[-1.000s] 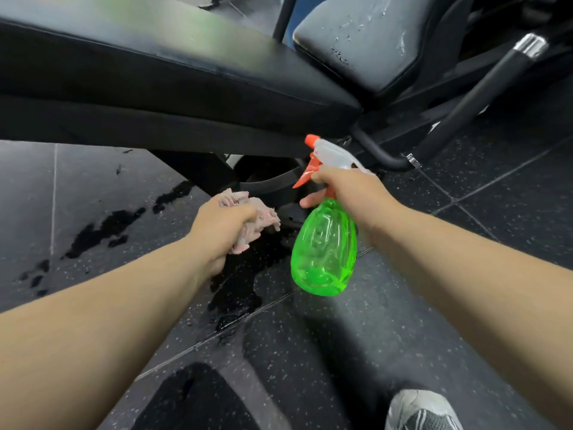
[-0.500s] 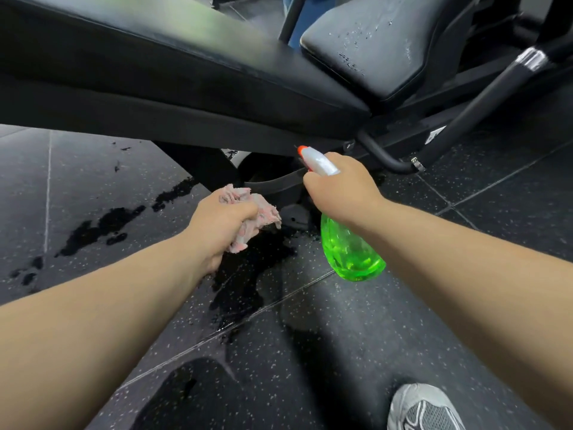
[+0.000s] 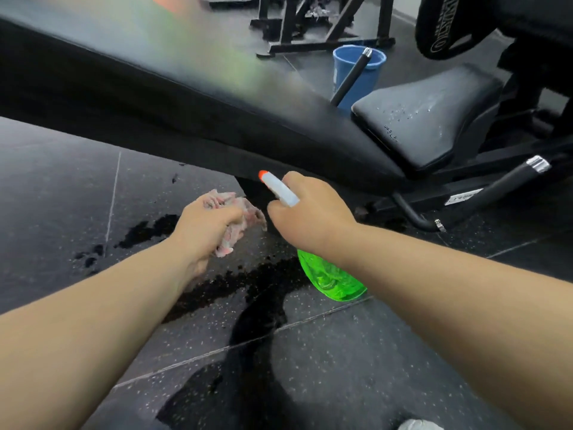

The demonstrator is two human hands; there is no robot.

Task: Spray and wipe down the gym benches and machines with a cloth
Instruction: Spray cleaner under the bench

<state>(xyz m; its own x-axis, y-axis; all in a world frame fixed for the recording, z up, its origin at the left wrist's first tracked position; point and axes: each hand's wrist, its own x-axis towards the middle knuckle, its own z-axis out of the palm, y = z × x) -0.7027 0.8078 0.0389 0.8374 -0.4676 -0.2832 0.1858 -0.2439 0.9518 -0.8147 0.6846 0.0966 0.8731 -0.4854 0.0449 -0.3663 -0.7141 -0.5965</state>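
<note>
The left hand (image 3: 204, 225) was balled tight round a pinkish cloth (image 3: 246, 217). The cloth bulged out past the knuckles toward the right hand, and most of it was buried in the fist. Just beside it, the right hand (image 3: 310, 215) gripped the neck of a spray bottle (image 3: 331, 279). Its fingers were curled under and out of sight, so I couldn't see the trigger or tell whether a finger lay on it.

The bottle's white head with its orange nozzle (image 3: 263, 174) stuck out above the thumb, pointing up toward the lower edge of the long black bench (image 3: 186, 97) just beyond both hands. Of the bottle's green body only the lower part showed below the wrist.

The bench top was smeared with blur and a greenish glare, and its far end ran out of view on the left. Beyond the right hand, the seat (image 3: 428, 119) was beaded with droplets. Behind it stood a blue bucket (image 3: 369, 82), partly hidden by the seat and a black bar (image 3: 352, 76). Dark wet patches (image 3: 248, 283) lay on the floor (image 3: 62, 197) under both forearms. The toe of a shoe (image 3: 418, 425) was cut off at the bottom edge.
</note>
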